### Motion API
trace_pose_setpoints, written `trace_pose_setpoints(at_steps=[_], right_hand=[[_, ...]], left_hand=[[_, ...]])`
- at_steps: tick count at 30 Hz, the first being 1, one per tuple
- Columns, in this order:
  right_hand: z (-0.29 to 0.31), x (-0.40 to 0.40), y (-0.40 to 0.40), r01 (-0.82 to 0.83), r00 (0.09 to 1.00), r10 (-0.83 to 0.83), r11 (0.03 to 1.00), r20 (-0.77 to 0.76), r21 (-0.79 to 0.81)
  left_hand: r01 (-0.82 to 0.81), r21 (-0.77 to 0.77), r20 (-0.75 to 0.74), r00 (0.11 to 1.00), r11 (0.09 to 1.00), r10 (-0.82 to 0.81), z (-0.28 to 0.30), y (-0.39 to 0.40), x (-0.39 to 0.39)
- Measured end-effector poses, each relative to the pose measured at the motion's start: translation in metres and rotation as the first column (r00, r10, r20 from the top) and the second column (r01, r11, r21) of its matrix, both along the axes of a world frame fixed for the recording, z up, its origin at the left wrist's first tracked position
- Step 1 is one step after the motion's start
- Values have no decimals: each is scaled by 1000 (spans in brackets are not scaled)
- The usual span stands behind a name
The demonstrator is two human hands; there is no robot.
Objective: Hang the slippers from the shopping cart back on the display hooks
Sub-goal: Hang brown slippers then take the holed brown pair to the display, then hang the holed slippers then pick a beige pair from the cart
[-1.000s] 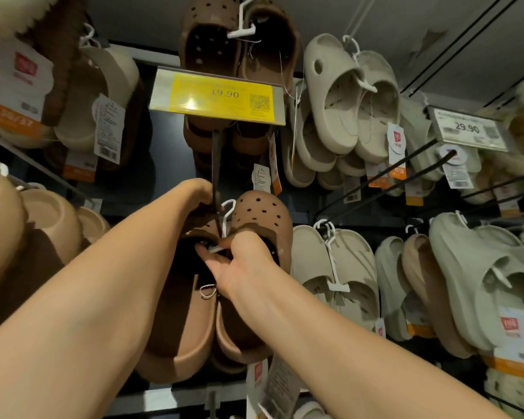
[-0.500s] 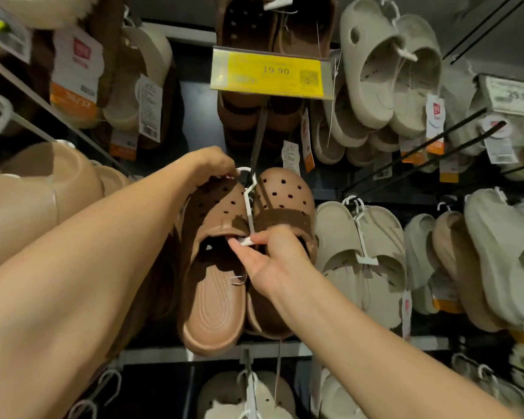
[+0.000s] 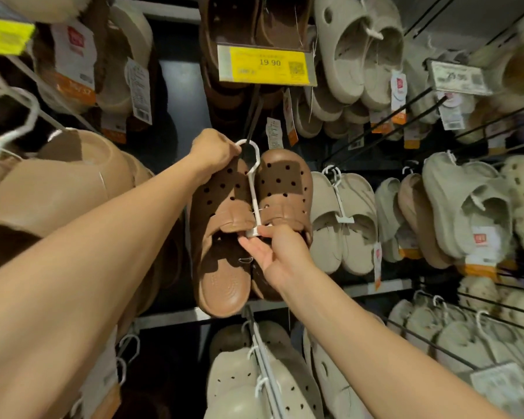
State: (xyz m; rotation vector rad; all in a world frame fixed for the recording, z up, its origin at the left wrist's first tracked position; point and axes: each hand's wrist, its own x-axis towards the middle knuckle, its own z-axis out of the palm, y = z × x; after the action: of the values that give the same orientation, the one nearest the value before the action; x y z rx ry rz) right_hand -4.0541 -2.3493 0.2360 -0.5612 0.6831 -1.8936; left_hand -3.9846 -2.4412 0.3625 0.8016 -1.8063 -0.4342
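A pair of brown perforated slippers [image 3: 224,237] hangs on a white plastic hanger [image 3: 253,189] in the middle of the display. The hanger's loop sits at the tip of a black display hook [image 3: 252,122] under the yellow 19.90 price tag [image 3: 266,65]. My left hand [image 3: 215,155] pinches the top loop of the hanger from the left. My right hand [image 3: 277,252] pinches the hanger's lower clip between the two slippers, palm turned up. The shopping cart is out of view.
Beige slippers [image 3: 342,219] hang on hooks to the right, more brown pairs [image 3: 254,22] above, tan ones [image 3: 61,182] at the left. Black hook rods [image 3: 406,116] jut out at upper right and lower right. Perforated beige clogs [image 3: 254,382] hang below.
The brown pair has risen toward the hook under the yellow tag. My left hand has shifted from the slipper's toe to the hanger's loop, which now sits at the hook's tip.
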Motion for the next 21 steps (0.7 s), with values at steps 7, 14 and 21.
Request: trace_pose_setpoints(at_steps=[7, 14, 21], right_hand=[[-14, -2, 31, 102, 990, -97, 994, -102, 50], [-29, -18, 109, 467, 761, -451, 880, -466, -90], [-29, -79, 255, 859, -89, -600, 359, -795, -366]], left_hand=[[-275, -199, -72, 961, 941, 266, -45, 44, 3], [1, -176, 160, 987, 984, 27, -126, 146, -47], [264, -335, 238, 953, 905, -190, -121, 271, -86]])
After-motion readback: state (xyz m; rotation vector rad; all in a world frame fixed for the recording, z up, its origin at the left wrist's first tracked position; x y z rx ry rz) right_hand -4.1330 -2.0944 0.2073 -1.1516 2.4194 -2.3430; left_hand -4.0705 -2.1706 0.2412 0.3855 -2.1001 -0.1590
